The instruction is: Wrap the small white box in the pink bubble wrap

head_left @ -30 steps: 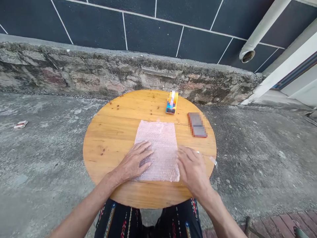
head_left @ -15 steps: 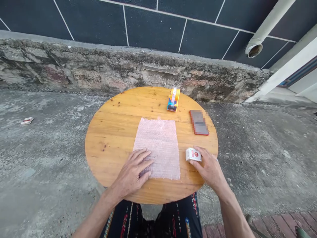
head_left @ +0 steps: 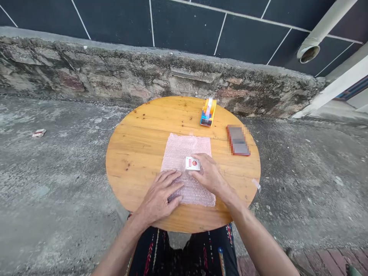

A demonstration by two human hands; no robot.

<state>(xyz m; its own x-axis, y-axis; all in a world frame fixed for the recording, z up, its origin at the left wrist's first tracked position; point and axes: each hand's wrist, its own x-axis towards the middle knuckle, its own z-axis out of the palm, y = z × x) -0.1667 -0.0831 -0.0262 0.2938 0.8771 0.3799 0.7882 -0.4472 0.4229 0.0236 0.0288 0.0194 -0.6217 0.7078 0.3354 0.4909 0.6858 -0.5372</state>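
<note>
A sheet of pinkish bubble wrap [head_left: 188,147] lies flat on the round wooden table [head_left: 138,145]. My left hand [head_left: 163,195] rests with fingers spread over its left lower part and the wood beside it. Between thumb and fingers, my right hand [head_left: 211,174] grips a small white box [head_left: 192,163] with red print. The box is over the middle of the bubble wrap; whether it touches the sheet I cannot tell. My right palm hides part of the sheet's right side.
A tape dispenser [head_left: 208,112] in yellow and blue stands at the table's back. Right of it lies a dark, red-edged flat object [head_left: 238,140], partly pixelated. A strip of clear tape [head_left: 256,184] hangs at the right edge. A stone ledge [head_left: 129,78] runs behind the table.
My right hand has carried the white box leftward from the bare wood to over the bubble wrap. The tape strip at the right edge now shows. My left hand stays on the sheet.
</note>
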